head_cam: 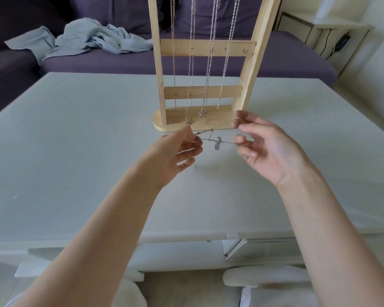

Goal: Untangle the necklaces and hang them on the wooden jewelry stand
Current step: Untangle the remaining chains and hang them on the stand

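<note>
Fine tangled chain (211, 138) held stretched in the air just in front of the wooden jewelry stand's (205, 47) oval base, above the pale surface (75, 134). Left hand (175, 155) pinches one end of the chain between thumb and forefinger, other fingers loosely curled; a short loose tail hangs below this hand. Right hand (266, 149) pinches strands at two spots, one near the upper fingertips and one lower, so the chain spreads into crossing lines. A small knot sits where the strands cross, with a clasp or charm dangling just under it; too fine to tell which. Several chains (192, 63) already hang from the stand's top, reaching down to its base. Step in hand, by my reading: working the knot loose. Best done with slack rather than pull, since tension would likely tighten the crossing. Ease hands toward each other, let the loop open, then feed the clasp end back through. Keep the work clear of the stand's hanging chains, which lie close behind and could snag. Grey cloth (84, 38) on the purple sofa behind the stand, not involved.
</note>
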A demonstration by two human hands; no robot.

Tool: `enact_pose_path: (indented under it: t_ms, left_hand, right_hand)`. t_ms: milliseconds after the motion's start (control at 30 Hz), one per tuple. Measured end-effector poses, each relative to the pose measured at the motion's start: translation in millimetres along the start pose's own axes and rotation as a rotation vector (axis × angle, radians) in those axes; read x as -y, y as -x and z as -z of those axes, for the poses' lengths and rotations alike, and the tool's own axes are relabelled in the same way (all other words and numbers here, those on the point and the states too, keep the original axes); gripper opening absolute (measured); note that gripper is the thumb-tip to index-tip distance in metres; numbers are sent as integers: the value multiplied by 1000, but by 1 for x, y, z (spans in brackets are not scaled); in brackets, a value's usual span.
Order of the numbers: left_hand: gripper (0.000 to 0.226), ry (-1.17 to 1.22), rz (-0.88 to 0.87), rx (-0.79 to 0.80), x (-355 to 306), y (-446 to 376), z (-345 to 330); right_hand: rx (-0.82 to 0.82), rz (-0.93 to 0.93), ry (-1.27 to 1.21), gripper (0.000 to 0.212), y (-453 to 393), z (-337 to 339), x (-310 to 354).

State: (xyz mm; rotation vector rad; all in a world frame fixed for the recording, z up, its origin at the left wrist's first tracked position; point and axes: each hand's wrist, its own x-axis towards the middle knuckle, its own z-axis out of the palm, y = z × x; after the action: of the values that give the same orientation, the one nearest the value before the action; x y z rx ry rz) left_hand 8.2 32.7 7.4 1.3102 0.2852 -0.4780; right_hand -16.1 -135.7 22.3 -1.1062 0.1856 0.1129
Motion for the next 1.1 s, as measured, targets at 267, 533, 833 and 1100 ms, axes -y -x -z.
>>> enact_pose_path:
  t_ms: [267,533,833,1100]
  left_hand:
    - [18,260,32,166,-6,3,1]
    - [19,-104,-97,107,-3,5,-7]
    - [19,-374,-230,75,-2,10,-8]
    - [18,-520,-357,35,-2,11,-11]
  right_hand:
    - [12,-30,395,12,1,-5,-5]
    - [27,3,638,4,5,-9,-10]
    - [-47,70,578,4,4,-11,-12]
    - [-83,123,624,9,0,-11,-12]
